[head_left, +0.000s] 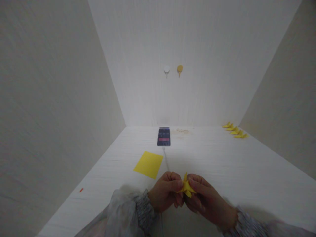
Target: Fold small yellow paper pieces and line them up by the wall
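Observation:
Between my two hands is a small folded yellow paper crane (188,187), with points sticking up and down. My left hand (169,190) pinches its left side between thumb and fingers. On the other side, my right hand (203,194) grips it the same way, thumb on top. The fingertips hide parts of the paper. A flat square sheet of yellow paper (148,164) lies on the white table to the left, beyond my left hand and apart from it.
A phone (164,137) stands near the back wall, with a white cable (166,159) running toward me. Several folded yellow paper cranes (234,130) line the back right corner. A small orange piece (81,190) lies at left. Two hooks (179,69) hang on the wall; side panels flank the table.

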Available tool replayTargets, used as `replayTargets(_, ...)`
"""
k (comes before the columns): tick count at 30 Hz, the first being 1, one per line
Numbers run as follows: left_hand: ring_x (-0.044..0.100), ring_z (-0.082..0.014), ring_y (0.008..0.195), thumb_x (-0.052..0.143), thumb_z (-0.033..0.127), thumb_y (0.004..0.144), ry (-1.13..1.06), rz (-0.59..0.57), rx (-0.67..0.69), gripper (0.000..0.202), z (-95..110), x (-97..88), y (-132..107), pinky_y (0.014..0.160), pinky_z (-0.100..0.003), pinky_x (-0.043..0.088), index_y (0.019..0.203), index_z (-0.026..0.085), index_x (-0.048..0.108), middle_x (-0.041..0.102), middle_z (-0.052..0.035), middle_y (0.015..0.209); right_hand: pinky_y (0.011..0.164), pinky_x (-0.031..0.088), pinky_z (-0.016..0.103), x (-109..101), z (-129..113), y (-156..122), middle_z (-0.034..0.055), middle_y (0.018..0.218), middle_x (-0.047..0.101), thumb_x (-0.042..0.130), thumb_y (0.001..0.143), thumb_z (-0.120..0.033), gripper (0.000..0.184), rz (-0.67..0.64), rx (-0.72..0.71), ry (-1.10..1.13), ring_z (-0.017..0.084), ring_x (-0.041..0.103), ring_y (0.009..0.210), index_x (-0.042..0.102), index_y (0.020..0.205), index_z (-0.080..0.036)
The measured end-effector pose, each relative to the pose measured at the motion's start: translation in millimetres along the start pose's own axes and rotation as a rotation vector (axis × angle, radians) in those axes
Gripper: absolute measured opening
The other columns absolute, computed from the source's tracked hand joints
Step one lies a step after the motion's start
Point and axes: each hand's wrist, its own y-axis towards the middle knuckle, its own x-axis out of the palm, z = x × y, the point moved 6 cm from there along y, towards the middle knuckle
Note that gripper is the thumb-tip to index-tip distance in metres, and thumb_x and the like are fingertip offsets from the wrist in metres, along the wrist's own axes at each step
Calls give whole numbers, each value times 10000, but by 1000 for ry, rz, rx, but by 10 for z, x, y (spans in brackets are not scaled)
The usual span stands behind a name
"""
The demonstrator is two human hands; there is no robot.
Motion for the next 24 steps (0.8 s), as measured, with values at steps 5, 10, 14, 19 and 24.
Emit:
replayTargets(5,441,-81,271,616,299,645,15,36,-22,253,-4,-7,4,268,-160,279,549,103,489,519,1,383,333,256,170,-15,5,17,-79,324,367,515,762,-363,277,-7,-12,-1,38,281,278,433,577,-173)
replayTargets(10,450,-76,295,612,347,649,81,108,-51,312,16,-14,24,292,-157,300,523,98,473,509,-8,382,340,246,181,-25,-72,54,-73,321,364,499,772,-339,287,18,-54,-13,43,290,286,429,555,-164)
replayTargets(14,467,-81,322,617,339,646,116,100,-46,296,30,-20,30,313,-161,308,549,96,479,518,-9,405,345,247,186,-35,-98,52,-72,328,352,489,779,-327,311,15,-77,-27,44,292,295,418,526,-161)
replayTargets(19,473,-76,344,626,340,640,81,78,-8,293,44,-19,25,346,-166,320,569,102,471,522,-3,421,332,237,181,-13,-72,46,-72,340,359,486,780,-318,290,4,-75,-25,38,270,291,436,545,-155)
replayTargets(24,464,-81,331,611,340,654,51,81,4,286,40,-9,28,331,-166,306,565,108,468,504,5,396,330,239,173,4,-87,54,-78,335,349,488,779,-314,295,4,-85,-1,33,266,288,440,537,-151)
